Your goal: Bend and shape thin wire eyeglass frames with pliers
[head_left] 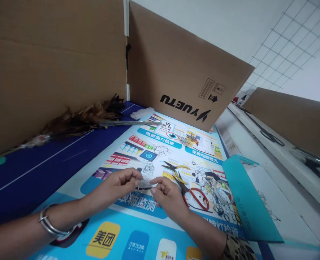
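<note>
Upside-down "YUETU" (pixel 185 107) on cardboard panel (pixel 176 65)

On your left forearm (pixel 74 212), you wear a shiny, silver-coloured bangle (pixel 49 227) with a rounded band that looks like slim strands set side by side; from there down to the left hand (pixel 124 182) you are bare. Your right arm shows a sleeve (pixel 237 248) patterned like leopard print, dark irregular spots on a lighter tan ground, its edge ending partway along the right forearm (pixel 200 225), with your right hand (pixel 167 196) uncovered.
</note>
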Available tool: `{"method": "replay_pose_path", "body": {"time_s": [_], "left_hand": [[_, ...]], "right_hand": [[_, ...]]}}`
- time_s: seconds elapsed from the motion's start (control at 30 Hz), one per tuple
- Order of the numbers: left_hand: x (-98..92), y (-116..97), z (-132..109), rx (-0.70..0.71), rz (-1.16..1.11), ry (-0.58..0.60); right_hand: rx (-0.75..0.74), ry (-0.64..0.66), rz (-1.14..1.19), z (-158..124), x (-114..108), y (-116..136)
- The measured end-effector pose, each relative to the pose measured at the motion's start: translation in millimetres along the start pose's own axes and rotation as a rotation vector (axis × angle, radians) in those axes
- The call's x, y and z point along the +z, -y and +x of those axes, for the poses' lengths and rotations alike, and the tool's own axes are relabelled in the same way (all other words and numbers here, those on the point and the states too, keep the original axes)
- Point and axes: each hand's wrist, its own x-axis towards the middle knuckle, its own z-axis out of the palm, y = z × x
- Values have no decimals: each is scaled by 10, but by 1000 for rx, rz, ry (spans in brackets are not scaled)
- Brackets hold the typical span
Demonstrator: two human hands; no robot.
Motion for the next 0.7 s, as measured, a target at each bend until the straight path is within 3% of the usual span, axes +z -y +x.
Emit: {"method": "replay_pose_path", "body": {"time_s": [0.7], "left_hand": [[14, 4, -32, 104, 190, -25]], "right_hand": [[57, -75, -165, 23, 85, 33]]}}
